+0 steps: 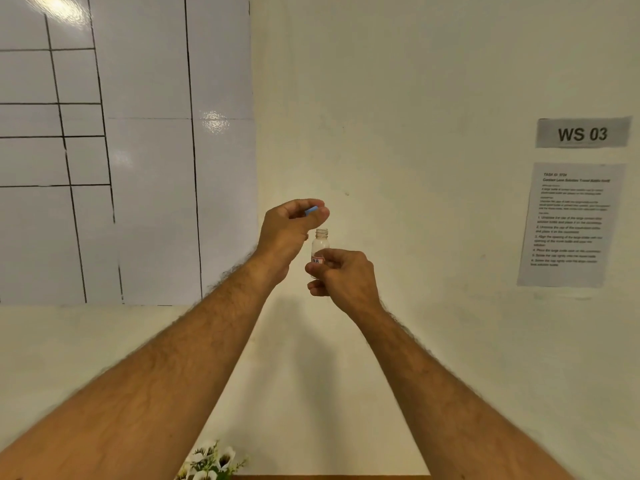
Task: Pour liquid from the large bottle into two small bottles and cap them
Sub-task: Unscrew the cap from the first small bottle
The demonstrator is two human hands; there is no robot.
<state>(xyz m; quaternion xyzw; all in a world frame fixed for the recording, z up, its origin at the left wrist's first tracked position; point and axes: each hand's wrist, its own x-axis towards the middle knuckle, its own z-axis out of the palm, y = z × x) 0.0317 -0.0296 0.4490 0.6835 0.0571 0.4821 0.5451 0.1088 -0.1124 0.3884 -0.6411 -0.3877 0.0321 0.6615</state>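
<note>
A small clear bottle [320, 242] with a red-edged label stands upright in the air in front of the wall, its threaded neck uncapped. My right hand [343, 275] grips its lower half, fingers curled round the label. My left hand [291, 225] is just above and to the left of the bottle's mouth and pinches a small blue cap [311, 211] between thumb and fingers. The cap is apart from the neck. The large bottle and the other small bottle are out of view.
A cream wall fills the view, with a glossy ruled board [121, 143] at the left. A "WS 03" sign [583, 133] and an instruction sheet [571, 225] hang at the right. White flowers [211, 460] peek in at the bottom edge.
</note>
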